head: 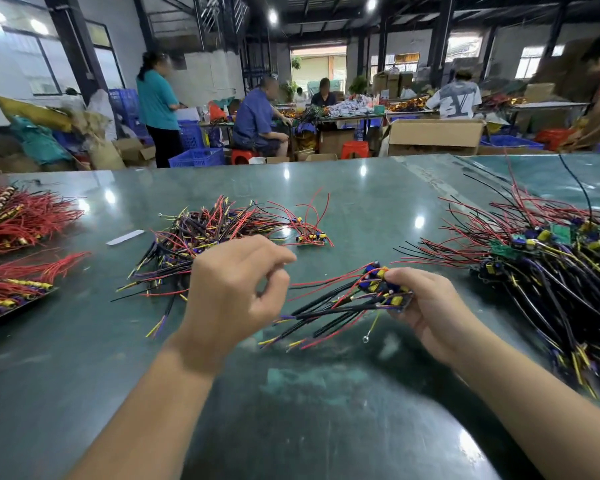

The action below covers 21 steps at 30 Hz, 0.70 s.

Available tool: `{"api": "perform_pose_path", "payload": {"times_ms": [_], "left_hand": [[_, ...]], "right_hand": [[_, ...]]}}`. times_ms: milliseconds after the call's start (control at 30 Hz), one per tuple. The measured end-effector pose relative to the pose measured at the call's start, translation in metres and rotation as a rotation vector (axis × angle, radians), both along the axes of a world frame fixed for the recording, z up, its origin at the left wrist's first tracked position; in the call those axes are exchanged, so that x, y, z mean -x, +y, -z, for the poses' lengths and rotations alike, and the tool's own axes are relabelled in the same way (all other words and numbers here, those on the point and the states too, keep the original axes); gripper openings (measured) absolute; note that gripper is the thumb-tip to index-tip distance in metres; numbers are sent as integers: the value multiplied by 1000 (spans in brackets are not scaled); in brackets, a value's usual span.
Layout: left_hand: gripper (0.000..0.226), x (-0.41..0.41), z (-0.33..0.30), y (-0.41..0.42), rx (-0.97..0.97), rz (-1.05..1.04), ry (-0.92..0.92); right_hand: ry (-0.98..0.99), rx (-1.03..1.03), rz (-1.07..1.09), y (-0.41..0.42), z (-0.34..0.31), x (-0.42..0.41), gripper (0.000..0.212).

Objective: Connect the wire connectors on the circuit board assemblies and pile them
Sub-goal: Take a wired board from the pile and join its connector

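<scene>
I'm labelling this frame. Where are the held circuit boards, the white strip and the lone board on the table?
held circuit boards (385, 285): head view, on the blue and yellow parts.
white strip (125, 237): head view, its middle.
lone board (311, 238): head view, its component side.

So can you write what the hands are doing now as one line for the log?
right hand: holds board bundle above table | left hand: empty, fingers curled, beside bundle wires | big pile: right

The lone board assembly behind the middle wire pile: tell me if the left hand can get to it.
Probably yes. The left hand is free, and the lone board assembly lies apart on bare table, just beyond it; only loose red wires arch over it.
</scene>
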<state>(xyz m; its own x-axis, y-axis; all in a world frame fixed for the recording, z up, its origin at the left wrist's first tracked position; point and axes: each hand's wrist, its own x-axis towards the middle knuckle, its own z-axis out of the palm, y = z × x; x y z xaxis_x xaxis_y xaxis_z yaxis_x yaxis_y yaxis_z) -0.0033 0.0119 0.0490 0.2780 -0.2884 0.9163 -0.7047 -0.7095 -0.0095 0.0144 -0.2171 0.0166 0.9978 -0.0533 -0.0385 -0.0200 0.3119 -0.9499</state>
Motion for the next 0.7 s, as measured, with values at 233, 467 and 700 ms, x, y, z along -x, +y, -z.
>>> {"api": "perform_pose_path", "payload": {"times_ms": [233, 467, 700], "left_hand": [[26, 0, 10, -19, 58, -86, 487], [25, -3, 29, -41, 168, 119, 1013], [22, 0, 37, -40, 332, 424, 1430]], "right_hand": [[-68, 70, -93, 8, 2, 5, 13], [-131, 178, -234, 14, 2, 9, 27], [-71, 190, -113, 14, 8, 5, 12]]}}
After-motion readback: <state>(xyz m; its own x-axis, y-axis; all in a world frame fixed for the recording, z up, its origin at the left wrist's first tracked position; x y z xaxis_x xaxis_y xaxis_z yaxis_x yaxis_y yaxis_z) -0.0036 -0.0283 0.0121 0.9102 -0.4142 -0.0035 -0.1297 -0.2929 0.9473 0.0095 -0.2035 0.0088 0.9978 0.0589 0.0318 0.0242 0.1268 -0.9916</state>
